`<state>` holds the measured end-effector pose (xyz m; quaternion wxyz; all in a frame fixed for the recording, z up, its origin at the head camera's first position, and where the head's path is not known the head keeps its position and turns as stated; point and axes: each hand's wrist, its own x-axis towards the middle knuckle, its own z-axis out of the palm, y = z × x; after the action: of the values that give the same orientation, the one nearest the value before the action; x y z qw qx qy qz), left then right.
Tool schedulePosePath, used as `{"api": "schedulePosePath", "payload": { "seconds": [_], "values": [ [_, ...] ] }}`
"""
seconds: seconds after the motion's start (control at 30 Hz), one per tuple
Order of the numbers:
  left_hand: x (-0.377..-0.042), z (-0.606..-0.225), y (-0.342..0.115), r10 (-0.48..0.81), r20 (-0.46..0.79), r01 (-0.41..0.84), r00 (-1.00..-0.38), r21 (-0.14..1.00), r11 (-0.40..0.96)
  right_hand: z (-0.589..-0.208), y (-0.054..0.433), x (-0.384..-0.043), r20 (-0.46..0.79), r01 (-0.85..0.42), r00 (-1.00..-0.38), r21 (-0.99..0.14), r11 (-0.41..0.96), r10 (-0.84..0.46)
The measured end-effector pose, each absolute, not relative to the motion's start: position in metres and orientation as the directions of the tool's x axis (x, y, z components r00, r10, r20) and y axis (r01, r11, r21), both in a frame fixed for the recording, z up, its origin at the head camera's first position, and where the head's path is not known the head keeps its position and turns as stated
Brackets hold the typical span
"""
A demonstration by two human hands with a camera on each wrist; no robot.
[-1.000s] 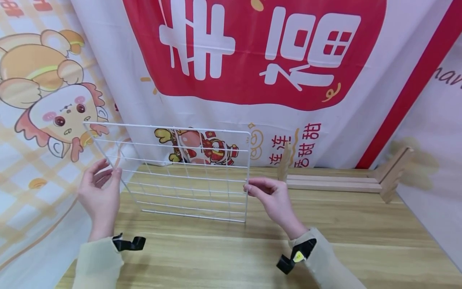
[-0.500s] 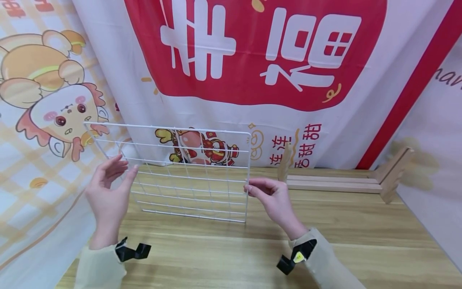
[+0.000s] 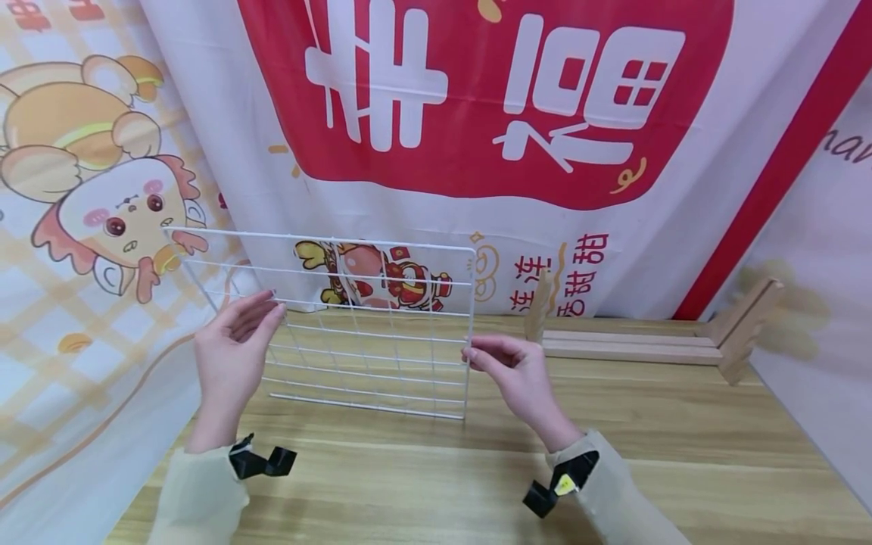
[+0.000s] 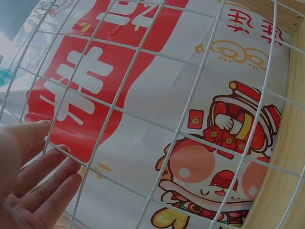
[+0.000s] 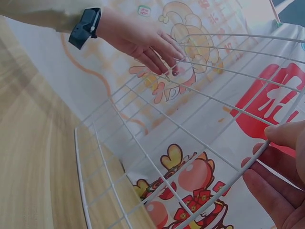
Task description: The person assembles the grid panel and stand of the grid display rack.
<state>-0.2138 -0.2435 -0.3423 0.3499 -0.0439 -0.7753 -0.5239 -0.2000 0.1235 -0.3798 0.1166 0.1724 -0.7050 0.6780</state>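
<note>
A white wire grid panel [image 3: 368, 406] stands upright at mid-view in the head view, its lower edge low over the wooden table. My right hand [image 3: 514, 378] pinches its right edge wire between thumb and fingers, clearly seen in the right wrist view, where the rim passes under the thumb [image 5: 279, 135]. My left hand [image 3: 235, 352] is at the panel's left part, on the near side. In the left wrist view its fingers [image 4: 47, 188] stretch loosely beside the wires, with the thumb apart from them.
A pale wooden stand [image 3: 633, 347] with two notched uprights sits at the table's back right. Behind the table [image 3: 436, 484] hangs a white and red printed cloth [image 3: 470, 174]. Another printed cloth with a cartoon animal [image 3: 123, 219] hangs on the left.
My left hand has let go of the panel's left edge and moved right, inward across the wires. The right hand and panel have stayed nearly still.
</note>
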Motion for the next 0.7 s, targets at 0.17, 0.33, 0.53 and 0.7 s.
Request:
{"api": "schedulePosePath", "payload": {
  "seconds": [0.17,0.33,0.53,0.7],
  "values": [
    [-0.219,-0.340,-0.244,-0.316,0.566,0.425,-0.761,0.804,0.416,-0.385,0.125,-0.204,0.397,-0.399,-0.914,-0.917,0.010,-0.081],
    [-0.221,-0.336,-0.241,-0.362,0.492,0.415,-0.791,0.868,0.273,-0.390,0.127,-0.207,0.385,-0.387,-0.919,-0.922,0.006,-0.086],
    [-0.220,-0.333,-0.238,-0.423,0.424,0.399,-0.801,0.904,0.151,-0.389,0.128,-0.206,0.393,-0.396,-0.914,-0.918,0.011,-0.102],
    [-0.220,-0.333,-0.240,-0.440,0.426,0.410,-0.790,0.902,0.137,-0.387,0.126,-0.204,0.416,-0.418,-0.902,-0.909,-0.011,-0.117]
  ]
}}
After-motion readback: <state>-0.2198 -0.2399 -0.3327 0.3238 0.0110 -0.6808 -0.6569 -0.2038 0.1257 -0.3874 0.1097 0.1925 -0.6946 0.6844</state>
